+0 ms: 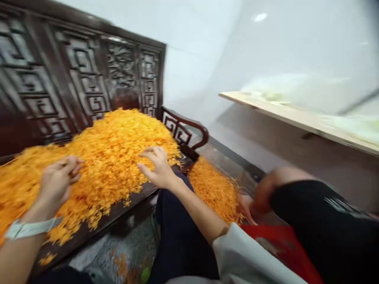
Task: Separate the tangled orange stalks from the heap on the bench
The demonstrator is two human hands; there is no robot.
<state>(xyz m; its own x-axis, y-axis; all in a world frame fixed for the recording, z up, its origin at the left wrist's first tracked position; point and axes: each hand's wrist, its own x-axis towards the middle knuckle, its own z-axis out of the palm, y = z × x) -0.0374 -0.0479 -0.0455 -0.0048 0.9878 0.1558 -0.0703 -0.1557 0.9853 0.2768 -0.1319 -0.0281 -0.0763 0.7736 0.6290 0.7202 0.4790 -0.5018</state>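
Observation:
A big heap of small orange flower-like pieces [118, 138] covers the seat of a dark carved wooden bench [121, 96]. Over the left part of the heap is my left hand [60, 179], a pale band on its wrist, its fingers curled and pressed together. Whatever is between those fingertips is too small and blurred to name. My right hand [158, 167] hovers at the right front of the heap, palm toward it, with thumb and fingers apart and nothing held.
More orange pieces form a second pile [214, 189] on the floor beyond the bench's armrest [186, 132]. Another person's leg in black shorts [319, 213] is at the right, near a red object [275, 240]. A pale board [296, 116] juts in above. Orange scraps [121, 266] lie on the floor.

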